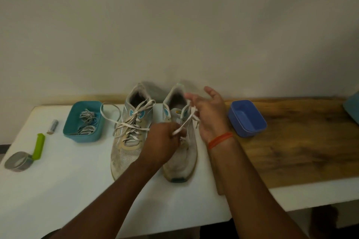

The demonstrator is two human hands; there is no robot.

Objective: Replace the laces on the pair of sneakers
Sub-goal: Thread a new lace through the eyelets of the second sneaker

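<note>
Our left hand (pixel 162 137) pinches a white lace (pixel 186 120) over the right sneaker (pixel 179 134); our right hand (pixel 208 114), fingers loosely spread, has the lace running across them. The left sneaker (pixel 130 132) stands beside it, near a teal tray (pixel 83 122) of laces.

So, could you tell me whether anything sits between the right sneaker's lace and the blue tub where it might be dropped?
Nothing visible does, apart from the person's own right hand, which works the lace on the right sneaker. The blue tub stands just right of that hand on bare wooden tabletop and looks empty.
</note>
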